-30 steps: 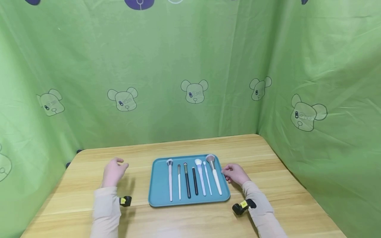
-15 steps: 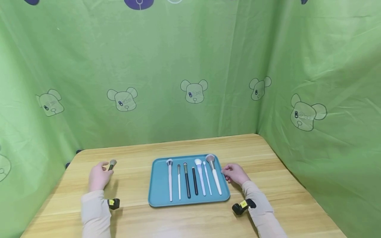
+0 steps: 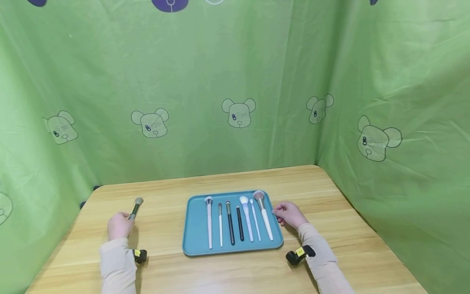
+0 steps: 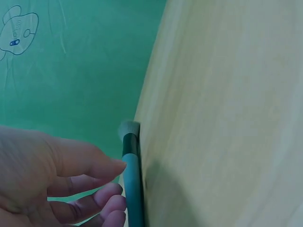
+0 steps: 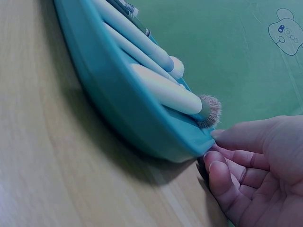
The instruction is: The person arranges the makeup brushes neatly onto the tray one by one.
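Observation:
A green-handled makeup brush [image 3: 136,209] with a dark ferrule and greyish bristles lies on the table at the left. My left hand [image 3: 120,226] is beside its handle. In the left wrist view the thumb tip is at the edge of the brush [image 4: 134,187], and the loosely bent fingers stay to one side of it. A blue-green tray [image 3: 196,228] stands to the right, with several makeup brushes laid side by side in it. My right hand [image 3: 290,214] pinches the tray's right rim between thumb and fingers, near a large fluffy brush [image 5: 165,90].
The wooden table [image 3: 176,269] ends at a green curtain [image 3: 198,151] printed with bear heads, behind and on both sides. A black wrist camera [image 3: 140,256] sits on the left sleeve and another [image 3: 299,256] on the right one.
My left hand has moved left and then slightly nearer, and the green brush it covered has come into view. The right hand stays at the tray's rim. The brushes in the tray have not moved.

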A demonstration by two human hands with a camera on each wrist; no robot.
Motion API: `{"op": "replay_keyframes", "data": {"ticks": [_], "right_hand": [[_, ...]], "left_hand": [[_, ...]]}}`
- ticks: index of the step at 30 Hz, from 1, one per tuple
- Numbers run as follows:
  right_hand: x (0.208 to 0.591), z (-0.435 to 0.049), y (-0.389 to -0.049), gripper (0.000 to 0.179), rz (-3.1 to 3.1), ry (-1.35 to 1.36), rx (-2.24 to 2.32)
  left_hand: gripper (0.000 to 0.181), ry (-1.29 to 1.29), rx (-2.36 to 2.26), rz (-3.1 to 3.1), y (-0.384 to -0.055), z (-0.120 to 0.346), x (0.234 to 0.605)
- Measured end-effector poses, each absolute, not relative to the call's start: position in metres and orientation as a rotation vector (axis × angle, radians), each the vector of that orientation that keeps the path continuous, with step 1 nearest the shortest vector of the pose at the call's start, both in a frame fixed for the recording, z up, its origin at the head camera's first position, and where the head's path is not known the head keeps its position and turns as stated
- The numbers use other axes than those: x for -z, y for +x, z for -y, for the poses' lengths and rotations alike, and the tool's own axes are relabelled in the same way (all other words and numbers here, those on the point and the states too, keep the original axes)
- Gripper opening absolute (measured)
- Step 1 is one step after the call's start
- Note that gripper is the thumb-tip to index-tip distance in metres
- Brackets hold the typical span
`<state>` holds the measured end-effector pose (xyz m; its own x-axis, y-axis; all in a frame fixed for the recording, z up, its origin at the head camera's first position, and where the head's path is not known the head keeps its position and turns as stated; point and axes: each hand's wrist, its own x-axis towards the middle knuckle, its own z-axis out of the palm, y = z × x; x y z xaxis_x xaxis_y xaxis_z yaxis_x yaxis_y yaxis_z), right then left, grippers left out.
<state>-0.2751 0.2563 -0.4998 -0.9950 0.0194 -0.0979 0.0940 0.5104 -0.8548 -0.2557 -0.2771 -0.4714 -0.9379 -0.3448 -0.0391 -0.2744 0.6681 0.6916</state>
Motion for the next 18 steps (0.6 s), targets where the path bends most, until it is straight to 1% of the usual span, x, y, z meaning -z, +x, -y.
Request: {"op": "replay_keyframes", "data": {"ticks": [10, 18], "right_hand": [[0.4995, -0.2558, -0.2739, 0.015, -2.666, 0.090, 1.508], [0.4990, -0.2559, -0.2753, 0.015, -2.657, 0.099, 1.511]], "left_hand": [[0.032, 0.502, 1.032, 2.838, -0.2607, 0.2791, 0.4796], [0.031, 0.481, 0.995, 2.888, -0.2609, 0.2713, 0.4742]]}}
